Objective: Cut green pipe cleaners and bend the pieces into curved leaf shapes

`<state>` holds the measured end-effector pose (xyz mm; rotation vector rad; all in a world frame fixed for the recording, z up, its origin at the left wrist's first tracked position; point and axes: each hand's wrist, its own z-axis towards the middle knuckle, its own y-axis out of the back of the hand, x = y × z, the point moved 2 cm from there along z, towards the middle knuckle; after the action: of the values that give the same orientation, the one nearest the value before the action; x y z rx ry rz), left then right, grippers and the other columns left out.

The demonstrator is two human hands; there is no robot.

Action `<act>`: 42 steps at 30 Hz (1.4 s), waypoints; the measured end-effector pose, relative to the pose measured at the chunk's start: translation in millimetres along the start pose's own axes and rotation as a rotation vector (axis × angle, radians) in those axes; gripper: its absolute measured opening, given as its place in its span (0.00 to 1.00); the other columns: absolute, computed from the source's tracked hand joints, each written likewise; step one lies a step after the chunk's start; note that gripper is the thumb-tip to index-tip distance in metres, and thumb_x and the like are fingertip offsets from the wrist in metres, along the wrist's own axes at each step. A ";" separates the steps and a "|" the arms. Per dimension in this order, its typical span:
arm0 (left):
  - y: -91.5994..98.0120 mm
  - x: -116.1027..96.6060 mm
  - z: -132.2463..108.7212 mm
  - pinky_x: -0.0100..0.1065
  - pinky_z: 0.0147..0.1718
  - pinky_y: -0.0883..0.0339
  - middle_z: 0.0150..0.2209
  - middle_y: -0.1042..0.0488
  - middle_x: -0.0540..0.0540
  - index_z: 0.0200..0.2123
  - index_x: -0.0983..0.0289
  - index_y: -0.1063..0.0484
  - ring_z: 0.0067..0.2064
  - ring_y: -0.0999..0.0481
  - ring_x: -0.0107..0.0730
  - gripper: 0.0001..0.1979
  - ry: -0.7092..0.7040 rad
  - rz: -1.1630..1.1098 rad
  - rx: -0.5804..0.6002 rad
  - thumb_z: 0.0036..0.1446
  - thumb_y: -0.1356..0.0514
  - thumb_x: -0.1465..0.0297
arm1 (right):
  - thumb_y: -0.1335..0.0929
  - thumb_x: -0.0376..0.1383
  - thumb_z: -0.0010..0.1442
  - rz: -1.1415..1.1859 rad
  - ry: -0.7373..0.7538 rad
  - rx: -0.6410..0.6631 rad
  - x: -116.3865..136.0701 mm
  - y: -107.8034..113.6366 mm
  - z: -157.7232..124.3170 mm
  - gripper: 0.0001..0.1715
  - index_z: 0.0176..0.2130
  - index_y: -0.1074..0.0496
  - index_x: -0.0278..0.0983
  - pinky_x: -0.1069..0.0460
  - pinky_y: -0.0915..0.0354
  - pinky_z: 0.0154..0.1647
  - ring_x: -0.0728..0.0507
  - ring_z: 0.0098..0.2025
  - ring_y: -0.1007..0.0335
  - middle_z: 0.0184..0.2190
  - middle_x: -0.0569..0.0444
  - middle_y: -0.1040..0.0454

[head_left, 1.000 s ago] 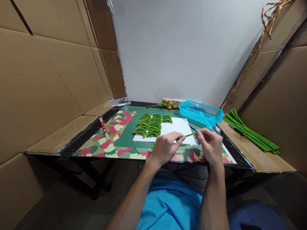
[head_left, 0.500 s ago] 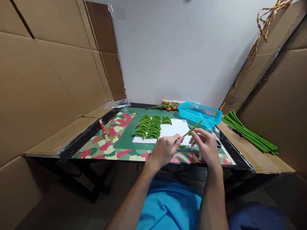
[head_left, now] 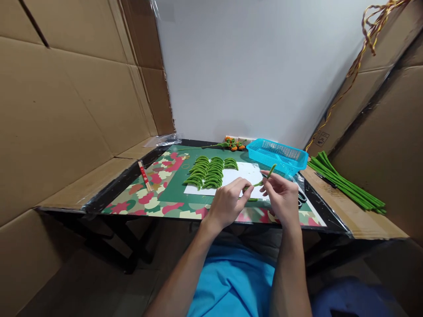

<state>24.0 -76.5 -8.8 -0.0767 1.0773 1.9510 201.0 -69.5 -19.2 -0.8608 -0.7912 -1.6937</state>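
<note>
A short green pipe cleaner runs between my two hands above the white paper, bending upward at its right end. My left hand pinches its left part between thumb and fingers. My right hand has its thumb and fingers closed on the stem near the upturned end. On the paper, curved green pipe cleaner pieces lie stacked in three columns, the right one shorter. Another green piece lies at the paper's front edge, beneath my hands. Scissors show partly behind my right hand.
A blue plastic basket stands at the back right. Beside it, a bundle of long green pipe cleaners rests on cardboard. Orange flowers on green stems lie at the back. A red-wrapped stick is on the left. Cardboard walls flank the table.
The pipe cleaner was straight and slanted up to the right; now it is bent between my hands. My right fingers have closed on it. The view has shifted slightly.
</note>
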 end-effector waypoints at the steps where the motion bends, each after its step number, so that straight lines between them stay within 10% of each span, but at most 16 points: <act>1: -0.3 0.5 -0.1 0.32 0.33 0.38 0.41 0.19 0.51 0.42 0.60 0.25 0.32 0.25 0.29 0.10 0.001 0.004 -0.003 0.74 0.44 0.65 | 0.29 0.41 0.66 -0.049 0.016 0.019 -0.8 0.3 0.0 0.18 0.52 0.18 0.37 0.50 0.26 0.29 0.45 0.28 0.23 0.33 0.52 0.19; 8: -1.6 2.9 0.0 0.33 0.32 0.40 0.36 0.20 0.49 0.39 0.60 0.24 0.31 0.25 0.29 0.10 0.019 0.017 -0.034 0.73 0.41 0.64 | 0.37 0.30 0.66 -0.292 0.180 0.226 4.3 -0.2 -0.1 0.24 0.52 0.17 0.43 0.51 0.30 0.33 0.45 0.35 0.23 0.42 0.51 0.19; 24: -1.2 4.3 1.7 0.33 0.31 0.41 0.29 0.22 0.49 0.34 0.61 0.23 0.28 0.27 0.30 0.15 0.054 -0.048 -0.037 0.73 0.42 0.62 | 0.39 0.26 0.68 -0.462 0.285 0.242 18.2 -9.3 -2.3 0.29 0.56 0.18 0.48 0.50 0.34 0.40 0.42 0.39 0.25 0.43 0.50 0.23; 34: 1.7 3.4 1.4 0.32 0.33 0.41 0.29 0.24 0.49 0.33 0.61 0.24 0.29 0.30 0.28 0.17 0.089 -0.145 -0.064 0.74 0.45 0.63 | 0.36 0.34 0.72 -0.246 0.182 0.197 15.7 -6.4 -2.1 0.24 0.64 0.25 0.46 0.50 0.27 0.35 0.45 0.34 0.25 0.44 0.51 0.20; 42: 2.2 6.6 2.3 0.31 0.28 0.44 0.25 0.30 0.46 0.32 0.62 0.26 0.24 0.36 0.24 0.17 0.167 -0.316 -0.109 0.73 0.43 0.60 | 0.26 0.41 0.65 0.101 0.096 -0.005 2.1 -2.4 -2.8 0.13 0.47 0.18 0.38 0.50 0.22 0.30 0.45 0.26 0.21 0.33 0.52 0.17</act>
<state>19.1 -71.0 -8.8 -0.4505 0.9966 1.7362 197.8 -72.3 -19.0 -0.8037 -0.6678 -1.6363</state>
